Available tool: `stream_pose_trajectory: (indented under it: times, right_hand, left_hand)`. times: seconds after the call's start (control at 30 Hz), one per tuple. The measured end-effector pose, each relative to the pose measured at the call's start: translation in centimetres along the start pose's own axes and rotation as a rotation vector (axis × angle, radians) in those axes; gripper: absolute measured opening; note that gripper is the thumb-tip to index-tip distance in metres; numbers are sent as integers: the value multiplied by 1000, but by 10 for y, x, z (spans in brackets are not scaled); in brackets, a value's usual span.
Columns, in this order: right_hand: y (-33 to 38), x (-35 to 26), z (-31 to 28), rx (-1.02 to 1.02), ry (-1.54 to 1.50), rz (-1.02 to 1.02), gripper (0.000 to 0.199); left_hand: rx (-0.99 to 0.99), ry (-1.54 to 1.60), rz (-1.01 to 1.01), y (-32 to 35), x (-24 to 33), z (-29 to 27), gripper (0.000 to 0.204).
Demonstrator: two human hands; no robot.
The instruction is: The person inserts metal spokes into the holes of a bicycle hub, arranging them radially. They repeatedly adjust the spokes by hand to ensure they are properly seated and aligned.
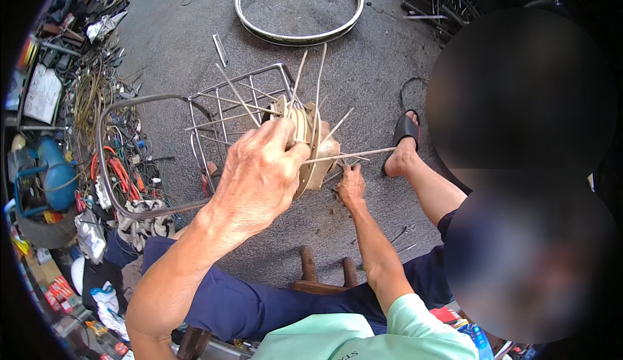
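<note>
Above the ground (182,42), gripping a spoked hub (316,141) in the left hand (263,165); with the right hand (352,183) by spokes (370,152), can't tell if closed; near a basket-like metal frame (156,98).

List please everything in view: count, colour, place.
Spoked metal hub: one, cream, centre
Round metal rim: one, silver, top
Bent metal frame: one, grey, left of hub
Thin metal strip: one, silver, near rim
Rounded machine: one, blue, far left
Tangled wires: uncountable, mixed colours, left
Wooden posts: two, brown, bottom centre
Open sandal: one clear, black, right
Cloth shirt, trousers: one each, mint green, navy, bottom
Left hand: one, bare, on hub
Right hand: one, bare, beside hub
</note>
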State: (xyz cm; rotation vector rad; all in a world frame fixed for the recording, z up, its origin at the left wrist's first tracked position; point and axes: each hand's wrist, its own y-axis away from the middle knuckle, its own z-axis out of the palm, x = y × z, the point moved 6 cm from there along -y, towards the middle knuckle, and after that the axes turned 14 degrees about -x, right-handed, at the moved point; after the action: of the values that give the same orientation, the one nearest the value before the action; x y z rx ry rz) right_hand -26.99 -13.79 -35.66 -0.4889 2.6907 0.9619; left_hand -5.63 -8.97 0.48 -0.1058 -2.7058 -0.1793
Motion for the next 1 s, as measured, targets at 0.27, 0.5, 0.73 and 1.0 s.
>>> stream_pose_trajectory:
  times: [0.27,0.5,0.73,1.0]
  right_hand:
    - [-11,1,2,2,303,-47,19]
    - [1,12,-6,66,200,-168,16]
    - [36,32,-35,269,-308,218,26]
    - [96,16,-92,518,-983,-66,23]
  left_hand:
    - [128,395,-272,-7,-22,-5,18]
    - [255,440,-337,-2,-43,-22,24]
    - [317,372,-388,24,-72,-41,24]
    - [230,315,-328,41,-76,-39,25]
